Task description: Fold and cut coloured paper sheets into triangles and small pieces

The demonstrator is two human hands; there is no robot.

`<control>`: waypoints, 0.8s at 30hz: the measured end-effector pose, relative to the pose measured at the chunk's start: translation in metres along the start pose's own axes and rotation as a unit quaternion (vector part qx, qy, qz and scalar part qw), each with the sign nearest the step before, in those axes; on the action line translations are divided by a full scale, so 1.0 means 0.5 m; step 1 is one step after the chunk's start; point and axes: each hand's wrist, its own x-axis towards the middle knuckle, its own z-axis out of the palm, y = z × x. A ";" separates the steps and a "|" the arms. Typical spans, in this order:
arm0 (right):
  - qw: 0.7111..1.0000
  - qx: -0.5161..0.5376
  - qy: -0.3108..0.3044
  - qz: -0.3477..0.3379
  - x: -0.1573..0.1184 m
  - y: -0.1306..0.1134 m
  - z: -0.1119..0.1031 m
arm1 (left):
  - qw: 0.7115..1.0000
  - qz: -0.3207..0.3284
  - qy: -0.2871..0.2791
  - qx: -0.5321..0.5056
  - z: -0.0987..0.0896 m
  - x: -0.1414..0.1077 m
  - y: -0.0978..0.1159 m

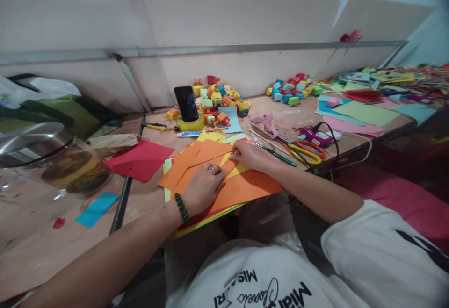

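Note:
A stack of coloured paper lies before me, with orange sheets on top and yellow and red edges showing beneath. My left hand, with a ring and a green bead bracelet, rests on the stack with curled fingers pressed to an orange paper piece. Just to its right, my right hand pinches the far edge of that small orange piece. Yellow strips lie under and beside it. The fingertips are partly hidden.
Behind the stack stand a phone on a tape roll and piles of folded paper blocks. A pink glue gun, scissors and a green pen lie right. At left are a glass teapot and red paper.

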 end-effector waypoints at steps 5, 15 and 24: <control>0.997 -0.070 -0.007 -0.035 0.001 -0.027 -0.028 | 0.999 -0.016 0.005 0.028 0.006 -0.007 0.017; 0.986 -0.097 -0.096 -0.090 0.017 -0.074 -0.030 | 0.998 0.015 0.007 0.053 0.000 -0.005 0.026; 0.991 -0.050 -0.107 -0.062 0.063 -0.019 -0.019 | 0.999 -0.007 -0.016 0.043 -0.010 -0.011 0.032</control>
